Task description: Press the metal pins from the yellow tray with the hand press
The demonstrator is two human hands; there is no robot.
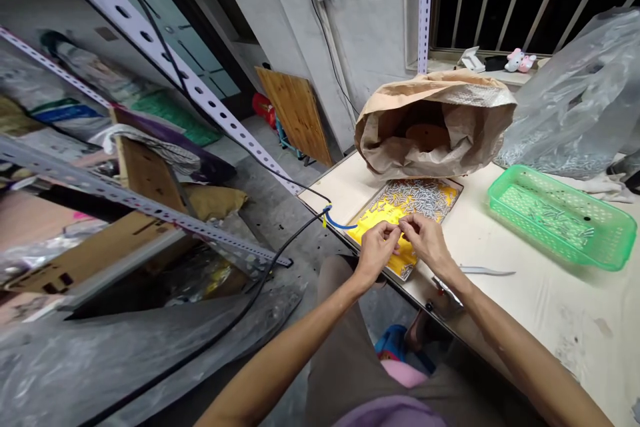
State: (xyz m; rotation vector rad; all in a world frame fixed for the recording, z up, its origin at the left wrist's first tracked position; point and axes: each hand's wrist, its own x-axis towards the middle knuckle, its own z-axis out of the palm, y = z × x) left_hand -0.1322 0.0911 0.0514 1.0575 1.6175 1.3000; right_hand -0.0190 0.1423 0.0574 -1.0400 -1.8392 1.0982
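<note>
A shallow tray (456,199) at the front edge of the table holds small yellow plastic pieces (371,215) and a layer of silver screws (411,191). Over its near part, my left hand (379,250) has its thumb and fingers pinched together. My right hand (426,239) meets it from the right, also pinching, and the fingertips of both nearly touch. Whatever lies between the fingers is too small and covered to make out. Behind the tray, a brown paper-lined sack (435,163) lies with its mouth facing me.
To the right stands a green plastic basket (560,250) with some screws inside. A large clear plastic bag (565,107) of metal pieces sits behind it. A thin grey blade-like tool (485,271) lies near my right forearm. A black cable (240,313) runs along the left, beside a perforated metal rack (200,97).
</note>
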